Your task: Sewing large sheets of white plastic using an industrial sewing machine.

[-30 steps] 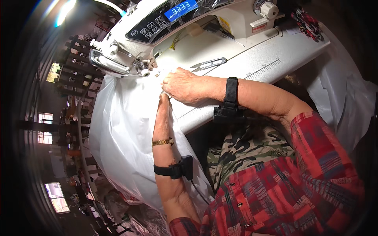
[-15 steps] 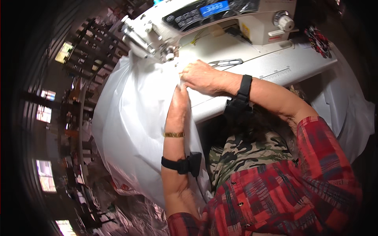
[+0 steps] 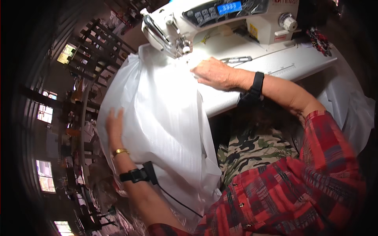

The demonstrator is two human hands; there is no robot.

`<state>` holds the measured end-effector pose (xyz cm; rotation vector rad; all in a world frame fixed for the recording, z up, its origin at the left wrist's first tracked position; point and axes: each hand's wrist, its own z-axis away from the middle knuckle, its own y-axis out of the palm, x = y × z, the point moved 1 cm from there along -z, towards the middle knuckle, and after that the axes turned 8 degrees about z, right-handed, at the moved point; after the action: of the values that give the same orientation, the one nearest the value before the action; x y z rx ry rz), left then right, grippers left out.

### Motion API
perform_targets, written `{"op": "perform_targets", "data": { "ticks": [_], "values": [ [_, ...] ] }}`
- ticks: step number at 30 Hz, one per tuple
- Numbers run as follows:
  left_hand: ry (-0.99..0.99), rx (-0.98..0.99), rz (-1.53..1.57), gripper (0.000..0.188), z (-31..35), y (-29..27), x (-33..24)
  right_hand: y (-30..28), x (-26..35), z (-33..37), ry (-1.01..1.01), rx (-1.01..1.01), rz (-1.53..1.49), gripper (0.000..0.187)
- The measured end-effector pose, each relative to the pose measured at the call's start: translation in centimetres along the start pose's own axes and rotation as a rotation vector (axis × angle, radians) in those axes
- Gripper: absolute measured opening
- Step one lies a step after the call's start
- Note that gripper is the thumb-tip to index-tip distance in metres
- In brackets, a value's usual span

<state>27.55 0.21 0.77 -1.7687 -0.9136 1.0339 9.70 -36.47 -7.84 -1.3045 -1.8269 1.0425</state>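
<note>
A large white woven plastic sheet (image 3: 169, 129) hangs over the front of the sewing machine bed, its upper end under the machine head (image 3: 167, 35). With fingers spread, my left hand (image 3: 115, 125) rests against the sheet's left side and is slightly blurred. My right hand (image 3: 214, 74) is closed at the sheet's upper right edge, just right of the needle area, with its fingertips pinched on the material. Bright lamp glare washes out the sheet there, so the needle and the exact grip are hard to make out.
Thread snips (image 3: 238, 59) lie on the machine bed behind my right hand. A lit display panel (image 3: 229, 8) and a white knob (image 3: 289, 23) sit on the machine. Patterned cloth (image 3: 319, 41) lies at the table's right end. Dark racks (image 3: 104, 41) stand at the left.
My left hand has left the needle area and moved down and left onto the sheet, fingers now spread. My right hand stays near the needle. The view has shifted slightly.
</note>
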Motion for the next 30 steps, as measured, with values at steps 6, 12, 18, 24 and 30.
{"op": "perform_targets", "data": {
  "ticks": [6, 12, 18, 24, 30],
  "values": [
    [0.001, -0.061, -0.155, 0.033, 3.0, 8.0, -1.1, 1.3, 1.2, -1.9, -0.095, -0.139, 0.124, 0.014],
    [0.071, 0.003, -0.139, 0.028, 10.5, 4.0, 3.3, 0.7, 0.6, -2.7, -0.186, -0.074, 0.213, 0.008],
    [-0.15, -0.062, 0.107, 0.027, 17.8, -7.4, 11.3, -0.3, -3.0, -2.1, -0.112, 0.01, 0.048, 0.01],
    [0.356, -0.634, -0.496, 0.029, 15.8, -7.6, 2.0, -2.2, 2.9, 2.3, 0.091, -0.176, -0.068, 0.016],
    [0.483, 0.071, 0.543, 0.014, 23.1, -2.2, -14.0, 1.2, 12.5, 11.2, 0.327, 0.289, -0.554, 0.048]
  ]
}}
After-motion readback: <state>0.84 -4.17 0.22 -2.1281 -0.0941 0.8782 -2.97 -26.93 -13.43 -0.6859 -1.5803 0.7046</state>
